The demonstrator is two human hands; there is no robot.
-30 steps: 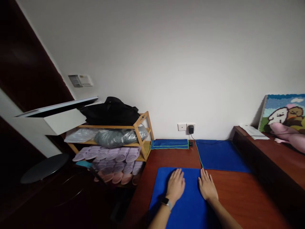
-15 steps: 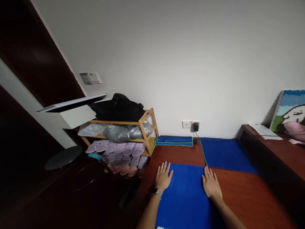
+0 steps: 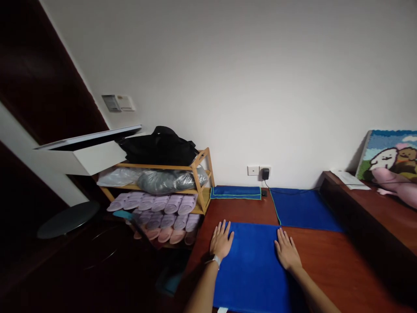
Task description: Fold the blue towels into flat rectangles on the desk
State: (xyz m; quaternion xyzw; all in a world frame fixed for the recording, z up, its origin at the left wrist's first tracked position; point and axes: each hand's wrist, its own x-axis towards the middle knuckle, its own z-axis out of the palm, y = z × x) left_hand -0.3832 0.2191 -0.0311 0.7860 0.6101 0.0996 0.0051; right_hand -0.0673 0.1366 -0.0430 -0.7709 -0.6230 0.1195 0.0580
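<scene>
In the head view, the left hand [image 3: 221,241] lies at the left edge of the near cloth [image 3: 252,265]; a second ago it was further in, on the blue surface. The right hand [image 3: 288,250] stays along the right edge, its fingertips at the far right corner. Both hands are flat, palms down, fingers extended and slightly apart, gripping nothing. A white tag [image 3: 223,310] now shows at the cloth's near edge; a second ago it was out of sight. The near cloth lies spread on the counter [image 3: 332,256].

Counted, there are three blue cloths: this one, a folded cloth [image 3: 236,192] at the far left against the wall [image 3: 228,87], and a flat cloth [image 3: 302,211] at the far right. One watch [image 3: 213,260] is on the left wrist. Two sockets [image 3: 253,170] sit low on the wall, one black plug [image 3: 265,174] in the right one.

To the left, one rack [image 3: 198,189] carries one black bag [image 3: 159,148] on top and six lilac slippers [image 3: 171,204] in the uppermost slipper row; the rows below overlap too much to count. One white box [image 3: 99,157] and one stool [image 3: 70,219] are further left. At the right are one picture [image 3: 378,139] and one pink toy [image 3: 394,180].
</scene>
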